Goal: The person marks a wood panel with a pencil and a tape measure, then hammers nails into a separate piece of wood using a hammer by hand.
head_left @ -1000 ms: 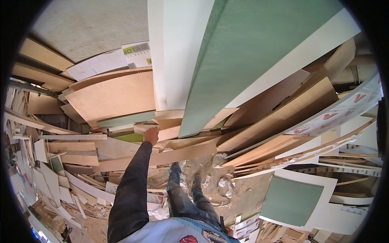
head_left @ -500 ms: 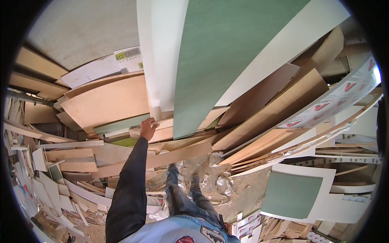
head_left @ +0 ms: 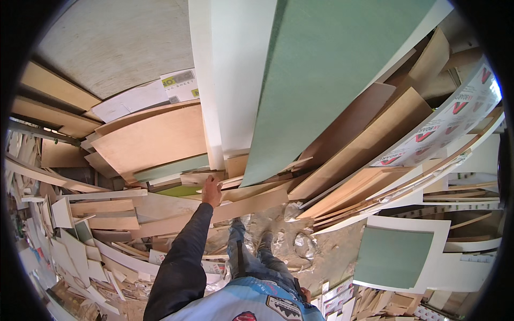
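Observation:
My left hand (head_left: 212, 191), in a dark sleeve, reaches out among the leaning boards. Its fingers are closed at the end of a narrow, pale wooden strip (head_left: 233, 183). Right beyond the strip rises a tall green panel (head_left: 332, 75), leaning with its lower corner close to the strip. To its left stands a tall white panel (head_left: 240, 80). A wide light-brown board (head_left: 155, 140) leans left of my hand, above a small green strip (head_left: 171, 167). Only a bit of my right hand (head_left: 305, 293) shows beside my hip, its fingers hidden.
A long brown plank (head_left: 251, 209) lies across in front of my feet. Brown boards (head_left: 364, 142) and a printed white sheet (head_left: 444, 125) lean at the right. Crumpled plastic (head_left: 304, 245) lies on the floor. Scrap pieces (head_left: 69, 246) are heaped at the left; a green-faced panel (head_left: 393, 258) lies lower right.
My left hand has come back nearer to me, bringing the narrow wooden strip down from the foot of the white panel. The view has shifted a little, and the tall panels appear farther right.

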`<state>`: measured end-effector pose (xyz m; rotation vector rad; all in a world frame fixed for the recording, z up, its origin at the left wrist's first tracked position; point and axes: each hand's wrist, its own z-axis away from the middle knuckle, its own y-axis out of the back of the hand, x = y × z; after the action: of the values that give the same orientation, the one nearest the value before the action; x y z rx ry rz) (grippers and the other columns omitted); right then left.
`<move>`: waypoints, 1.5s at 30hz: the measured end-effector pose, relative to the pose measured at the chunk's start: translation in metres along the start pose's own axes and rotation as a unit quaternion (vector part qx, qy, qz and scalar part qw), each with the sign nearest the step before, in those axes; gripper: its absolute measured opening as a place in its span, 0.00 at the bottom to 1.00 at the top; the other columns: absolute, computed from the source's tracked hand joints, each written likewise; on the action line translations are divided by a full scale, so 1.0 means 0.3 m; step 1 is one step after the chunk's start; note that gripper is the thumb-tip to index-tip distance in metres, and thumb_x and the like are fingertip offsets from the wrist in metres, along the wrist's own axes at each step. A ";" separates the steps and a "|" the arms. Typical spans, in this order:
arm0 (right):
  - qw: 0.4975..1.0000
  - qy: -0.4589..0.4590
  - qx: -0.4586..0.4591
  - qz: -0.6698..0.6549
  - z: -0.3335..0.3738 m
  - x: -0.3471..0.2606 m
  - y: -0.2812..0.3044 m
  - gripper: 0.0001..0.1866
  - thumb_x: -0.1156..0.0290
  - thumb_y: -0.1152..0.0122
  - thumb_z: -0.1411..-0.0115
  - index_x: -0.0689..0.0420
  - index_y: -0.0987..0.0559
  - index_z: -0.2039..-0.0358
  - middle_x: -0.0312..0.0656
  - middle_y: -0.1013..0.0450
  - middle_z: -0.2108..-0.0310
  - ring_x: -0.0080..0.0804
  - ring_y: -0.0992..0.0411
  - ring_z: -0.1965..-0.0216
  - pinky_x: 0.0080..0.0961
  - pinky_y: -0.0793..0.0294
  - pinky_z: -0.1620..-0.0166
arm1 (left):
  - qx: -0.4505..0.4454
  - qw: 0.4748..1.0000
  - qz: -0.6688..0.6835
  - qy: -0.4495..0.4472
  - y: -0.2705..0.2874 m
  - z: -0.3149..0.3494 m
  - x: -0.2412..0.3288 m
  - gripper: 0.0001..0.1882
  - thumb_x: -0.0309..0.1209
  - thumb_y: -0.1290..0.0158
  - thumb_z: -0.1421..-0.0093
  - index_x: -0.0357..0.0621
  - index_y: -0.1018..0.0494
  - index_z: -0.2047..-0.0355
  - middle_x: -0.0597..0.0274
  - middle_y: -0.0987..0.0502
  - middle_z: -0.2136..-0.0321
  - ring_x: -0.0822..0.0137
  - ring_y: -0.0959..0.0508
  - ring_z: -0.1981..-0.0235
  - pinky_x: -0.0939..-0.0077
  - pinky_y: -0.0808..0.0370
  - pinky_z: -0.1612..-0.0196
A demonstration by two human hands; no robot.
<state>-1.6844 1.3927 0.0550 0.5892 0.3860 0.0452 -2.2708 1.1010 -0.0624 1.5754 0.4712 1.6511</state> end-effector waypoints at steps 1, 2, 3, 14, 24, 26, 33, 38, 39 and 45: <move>1.000 -0.007 0.001 0.008 -0.004 -0.001 -0.002 0.10 0.71 0.38 0.48 0.58 0.16 0.65 0.41 0.19 0.70 0.27 0.22 0.69 0.21 0.26 0.65 | -0.004 1.000 -0.007 -0.001 0.001 0.008 0.003 0.11 0.30 0.44 0.43 0.40 0.26 0.60 0.46 0.28 0.59 0.44 0.26 0.58 0.51 0.29 0.54; 1.000 -0.003 0.002 0.021 -0.002 -0.001 -0.004 0.11 0.71 0.38 0.48 0.58 0.16 0.64 0.41 0.19 0.70 0.27 0.22 0.69 0.22 0.25 0.64 | 0.005 0.999 -0.016 -0.038 0.007 0.014 -0.001 0.10 0.31 0.44 0.44 0.43 0.25 0.61 0.48 0.25 0.63 0.43 0.24 0.61 0.52 0.28 0.55; 0.999 0.004 0.001 0.036 -0.003 -0.017 0.001 0.11 0.70 0.37 0.48 0.58 0.16 0.64 0.41 0.19 0.70 0.28 0.22 0.69 0.22 0.25 0.64 | -0.025 0.998 -0.011 -0.049 0.011 0.004 -0.018 0.10 0.31 0.44 0.44 0.44 0.24 0.62 0.49 0.24 0.65 0.43 0.24 0.63 0.53 0.28 0.56; 0.998 0.022 0.024 0.055 0.004 0.001 0.016 0.09 0.66 0.35 0.46 0.53 0.15 0.65 0.40 0.19 0.69 0.31 0.20 0.68 0.26 0.23 0.64 | -0.307 0.946 0.014 -0.106 -0.067 -0.438 -0.040 0.43 0.27 0.44 0.53 0.46 0.44 0.34 0.40 0.32 0.45 0.45 0.34 0.40 0.59 0.35 0.38; 0.994 -0.083 0.054 0.042 0.082 -0.078 -0.024 0.14 0.62 0.36 0.45 0.57 0.16 0.63 0.43 0.19 0.67 0.30 0.21 0.66 0.24 0.23 0.60 | -0.319 0.934 -0.011 -0.161 -0.302 -0.516 -0.179 0.23 0.35 0.40 0.52 0.32 0.24 0.57 0.41 0.21 0.65 0.43 0.22 0.60 0.53 0.26 0.53; 0.994 -0.091 0.054 0.020 0.101 -0.094 -0.012 0.15 0.58 0.37 0.44 0.54 0.15 0.62 0.44 0.19 0.62 0.35 0.20 0.64 0.27 0.21 0.57 | -0.415 0.899 0.124 0.061 -0.310 -0.568 -0.151 0.18 0.31 0.43 0.45 0.36 0.23 0.54 0.48 0.19 0.57 0.54 0.20 0.60 0.62 0.25 0.54; 0.988 -0.139 0.072 0.018 0.152 -0.152 -0.033 0.17 0.54 0.38 0.44 0.52 0.15 0.62 0.41 0.19 0.62 0.38 0.21 0.62 0.30 0.22 0.53 | -0.463 0.882 0.072 -0.043 -0.361 -0.676 -0.252 0.28 0.37 0.54 0.35 0.43 0.39 0.35 0.52 0.39 0.35 0.59 0.39 0.35 0.67 0.41 0.36; 0.994 -0.069 0.085 0.029 0.135 -0.106 -0.033 0.16 0.56 0.38 0.45 0.53 0.15 0.64 0.42 0.19 0.65 0.36 0.20 0.64 0.31 0.22 0.57 | -0.346 0.898 -0.155 -0.225 -0.458 -0.722 -0.392 0.24 0.35 0.57 0.35 0.44 0.34 0.40 0.50 0.35 0.38 0.53 0.39 0.34 0.61 0.41 0.34; 0.993 -0.077 0.088 0.032 0.151 -0.082 -0.050 0.15 0.56 0.38 0.45 0.53 0.14 0.65 0.42 0.19 0.64 0.36 0.20 0.64 0.32 0.21 0.57 | -0.314 0.862 -0.222 -0.332 -0.472 -0.721 -0.387 0.23 0.35 0.57 0.35 0.44 0.33 0.41 0.48 0.34 0.39 0.53 0.38 0.35 0.60 0.40 0.35; 0.981 -0.155 0.107 -0.041 0.227 -0.067 -0.100 0.11 0.62 0.39 0.44 0.51 0.15 0.66 0.42 0.19 0.66 0.36 0.21 0.65 0.33 0.21 0.59 | -0.393 0.889 -0.216 -0.099 -0.266 -0.626 -0.211 0.20 0.38 0.51 0.39 0.41 0.24 0.51 0.46 0.23 0.51 0.50 0.23 0.50 0.60 0.26 0.48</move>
<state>-1.6802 1.3283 0.0972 0.7792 0.1111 -0.1686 -2.4330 1.1499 -0.1927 0.9191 0.0094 1.1026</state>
